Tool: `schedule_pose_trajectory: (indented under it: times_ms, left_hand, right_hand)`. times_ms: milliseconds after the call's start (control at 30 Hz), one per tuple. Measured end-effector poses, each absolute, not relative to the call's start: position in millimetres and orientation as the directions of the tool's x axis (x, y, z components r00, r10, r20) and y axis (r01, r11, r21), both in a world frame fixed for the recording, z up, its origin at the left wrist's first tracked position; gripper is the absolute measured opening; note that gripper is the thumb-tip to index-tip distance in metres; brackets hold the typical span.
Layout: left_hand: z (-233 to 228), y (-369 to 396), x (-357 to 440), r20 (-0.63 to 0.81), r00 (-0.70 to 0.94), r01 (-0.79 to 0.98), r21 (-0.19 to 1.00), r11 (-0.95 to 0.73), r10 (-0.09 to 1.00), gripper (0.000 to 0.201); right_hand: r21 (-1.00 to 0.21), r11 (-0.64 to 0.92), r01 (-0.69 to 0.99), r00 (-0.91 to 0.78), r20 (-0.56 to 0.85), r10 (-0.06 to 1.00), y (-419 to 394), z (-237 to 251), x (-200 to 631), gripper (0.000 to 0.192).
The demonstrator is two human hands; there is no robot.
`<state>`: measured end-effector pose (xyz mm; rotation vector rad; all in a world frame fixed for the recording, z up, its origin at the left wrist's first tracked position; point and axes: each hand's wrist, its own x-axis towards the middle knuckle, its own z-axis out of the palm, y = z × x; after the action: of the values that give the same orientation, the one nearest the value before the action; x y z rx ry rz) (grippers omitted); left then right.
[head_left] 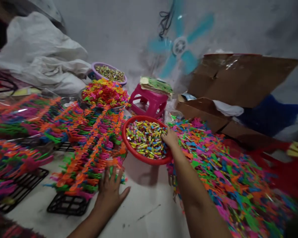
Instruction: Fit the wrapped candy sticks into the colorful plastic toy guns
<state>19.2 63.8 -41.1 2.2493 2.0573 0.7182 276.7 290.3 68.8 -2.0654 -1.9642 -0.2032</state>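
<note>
My right hand grips the right rim of a red basin, its fingers curled over the edge. Small, bright pieces in yellow, pink and blue, resembling wrapped candies, fill the basin. A shadow lies on the white surface beneath it. With fingers spread, my left hand is near the end of the closest rows of colourful plastic pieces, holding nothing. Those rows stand on black racks, orange parts lined up along their tops. Right of the basin spreads a loose heap of multicoloured plastic pieces.
Behind the basin is a pink stool with a green-covered stack on it. A purple tub and a heap of bright plastic parts stand back left. Cardboard boxes are at right. A teal fan is by the wall.
</note>
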Motion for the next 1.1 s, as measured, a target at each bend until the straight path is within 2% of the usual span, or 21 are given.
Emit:
schedule_pose_trajectory:
  times_ms: [133, 233, 300, 400, 500, 567, 633, 700, 767, 833, 867, 933, 1000, 1033, 1100]
  left_hand:
    - [-40, 61, 21, 0.316, 0.255, 0.870, 0.338, -0.360, 0.914, 0.061]
    - [-35, 61, 24, 0.317, 0.422, 0.756, 0.394, -0.522, 0.850, 0.056]
    - [-32, 63, 25, 0.349, 0.470, 0.687, 0.433, -0.584, 0.811, 0.052]
    - [-31, 67, 25, 0.433, 0.369, 0.672, 0.487, -0.558, 0.822, 0.047]
    - [-33, 70, 23, 0.491, 0.195, 0.685, 0.551, -0.476, 0.849, 0.037]
    - [-34, 72, 22, 0.511, 0.125, 0.673, 0.586, -0.451, 0.850, 0.035]
    - [-35, 73, 21, 0.528, 0.095, 0.643, 0.615, -0.456, 0.844, 0.035]
    - [-32, 73, 20, 0.538, 0.074, 0.596, 0.651, -0.470, 0.840, 0.034]
    - [-27, 68, 20, 0.529, 0.038, 0.515, 0.717, -0.470, 0.848, 0.032]
    - [-18, 59, 21, 0.445, -0.024, 0.378, 0.833, -0.404, 0.895, 0.028]
    - [-14, 54, 22, 0.349, -0.053, 0.277, 0.905, -0.322, 0.935, 0.028]
    - [-7, 41, 26, 0.045, -0.026, 0.012, 0.999, -0.045, 0.999, 0.034]
    - [-4, 31, 31, -0.254, 0.161, -0.249, 0.924, 0.289, 0.954, 0.047]
    - [-3, 26, 33, -0.322, 0.262, -0.341, 0.851, 0.399, 0.910, 0.051]
    - [-4, 19, 40, -0.294, 0.403, -0.471, 0.746, 0.472, 0.867, 0.055]
  right_hand:
    - [-0.044, 0.011, 0.999, 0.003, 0.312, 0.950, 296, 60, 279, 0.057]
    - [-0.086, -0.009, 0.996, 0.034, 0.300, 0.953, 295, 59, 278, 0.054]
    - [-0.127, 0.006, 0.992, 0.035, 0.320, 0.947, 294, 59, 275, 0.048]
    - [-0.292, 0.075, 0.954, 0.064, 0.439, 0.896, 294, 61, 272, 0.034]
    - [-0.448, 0.112, 0.887, 0.188, 0.573, 0.798, 291, 72, 269, 0.022]
    - [-0.590, 0.153, 0.793, 0.302, 0.598, 0.742, 282, 85, 264, 0.017]
    - [-0.743, 0.218, 0.633, 0.418, 0.566, 0.711, 263, 98, 254, 0.014]
    - [-0.879, 0.273, 0.392, 0.496, 0.451, 0.742, 231, 107, 239, 0.013]
    - [-0.959, 0.253, 0.130, 0.478, 0.284, 0.831, 189, 105, 221, 0.014]
    - [-0.983, 0.174, -0.062, 0.412, 0.133, 0.901, 142, 93, 204, 0.016]
    - [-0.988, 0.124, -0.094, 0.360, 0.082, 0.929, 120, 83, 196, 0.017]
    - [-0.995, 0.030, -0.098, 0.220, 0.008, 0.975, 82, 63, 185, 0.018]
    - [-0.993, -0.042, -0.108, 0.127, -0.055, 0.990, 55, 43, 177, 0.017]
    - [-0.989, -0.073, -0.129, 0.121, -0.089, 0.989, 45, 35, 174, 0.017]
    - [-0.973, -0.118, -0.199, 0.174, -0.153, 0.973, 33, 20, 168, 0.017]
